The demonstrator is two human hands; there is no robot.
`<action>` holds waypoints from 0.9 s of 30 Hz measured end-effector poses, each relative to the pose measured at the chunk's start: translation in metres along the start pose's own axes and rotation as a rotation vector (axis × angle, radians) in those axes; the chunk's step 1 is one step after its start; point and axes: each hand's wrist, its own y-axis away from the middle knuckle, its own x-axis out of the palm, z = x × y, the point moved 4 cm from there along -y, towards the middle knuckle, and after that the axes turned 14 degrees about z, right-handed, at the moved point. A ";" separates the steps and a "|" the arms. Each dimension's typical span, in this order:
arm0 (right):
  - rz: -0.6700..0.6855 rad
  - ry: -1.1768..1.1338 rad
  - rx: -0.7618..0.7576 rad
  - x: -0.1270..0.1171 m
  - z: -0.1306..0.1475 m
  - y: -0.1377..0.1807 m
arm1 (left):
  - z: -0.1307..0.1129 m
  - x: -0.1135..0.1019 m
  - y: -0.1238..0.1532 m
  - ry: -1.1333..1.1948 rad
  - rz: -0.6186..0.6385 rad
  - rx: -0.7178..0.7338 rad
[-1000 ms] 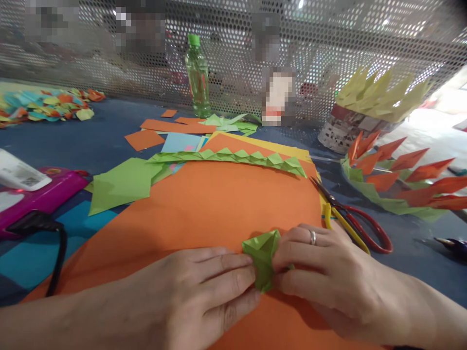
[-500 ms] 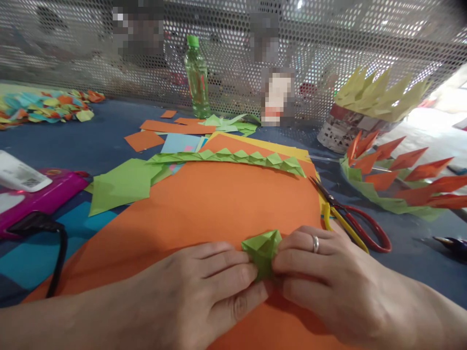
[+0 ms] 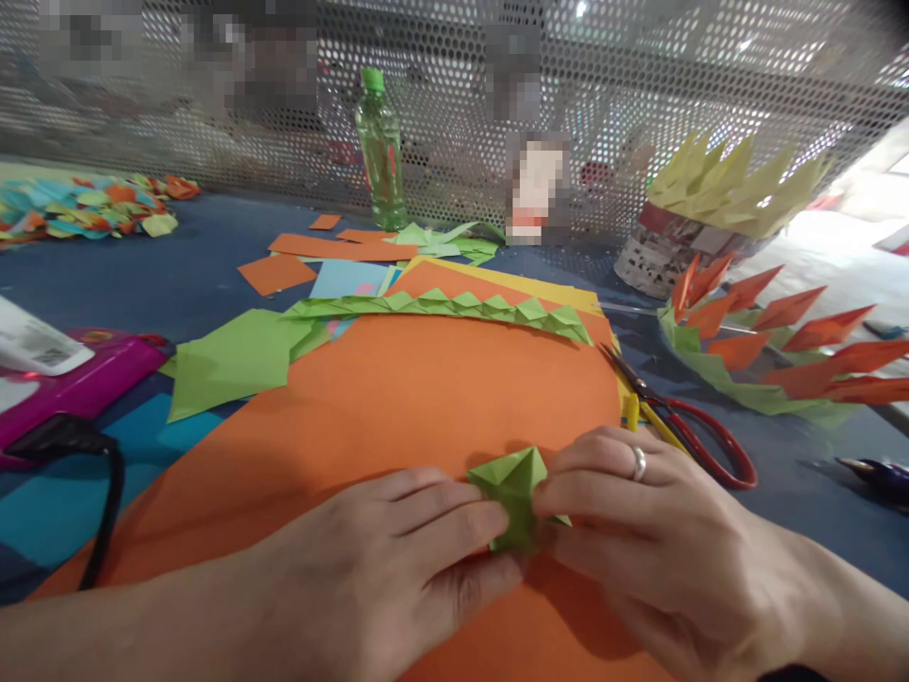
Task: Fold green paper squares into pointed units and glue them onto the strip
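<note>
A small piece of folded green paper (image 3: 517,488) lies on a large orange sheet (image 3: 426,398). My left hand (image 3: 418,559) presses its fingertips on the paper's left side, the fingers close together. On the paper's right edge, the fingers of my right hand (image 3: 646,530), with a ring on one, pinch a fold; the thumb is partly hidden below. Farther up the orange sheet stretches a green folded paper strip (image 3: 461,308) with a row of pointed peaks. To its left is a flat green paper sheet (image 3: 231,365).
Red-handled scissors (image 3: 682,417) and a yellow-handled tool lie beside my right hand, near a pen (image 3: 877,478). A magenta device (image 3: 106,379) with a black cord is at left. Behind stand a green bottle (image 3: 382,156), paper crowns (image 3: 731,332) and a perforated metal panel (image 3: 440,104).
My right hand has shifted slightly up and right and tilted, and a green corner now shows beneath its fingers. My left hand stays nearly in place on the paper.
</note>
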 end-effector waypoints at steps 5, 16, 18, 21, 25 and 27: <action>0.000 0.057 -0.001 -0.001 0.004 -0.005 | 0.001 0.001 -0.001 0.008 0.078 0.000; -0.037 0.147 0.008 0.007 0.009 -0.001 | 0.000 0.002 -0.002 0.016 0.070 -0.010; -0.075 0.177 0.009 0.007 0.010 -0.002 | 0.000 0.002 -0.002 0.017 0.071 -0.016; -0.100 0.203 0.016 0.007 0.012 -0.002 | 0.000 0.002 -0.002 0.019 0.079 -0.021; -0.104 0.214 0.028 0.007 0.012 0.000 | 0.000 0.001 -0.004 0.023 0.083 -0.004; -0.097 0.208 0.033 0.008 0.012 0.000 | 0.000 0.000 -0.005 0.026 0.069 0.000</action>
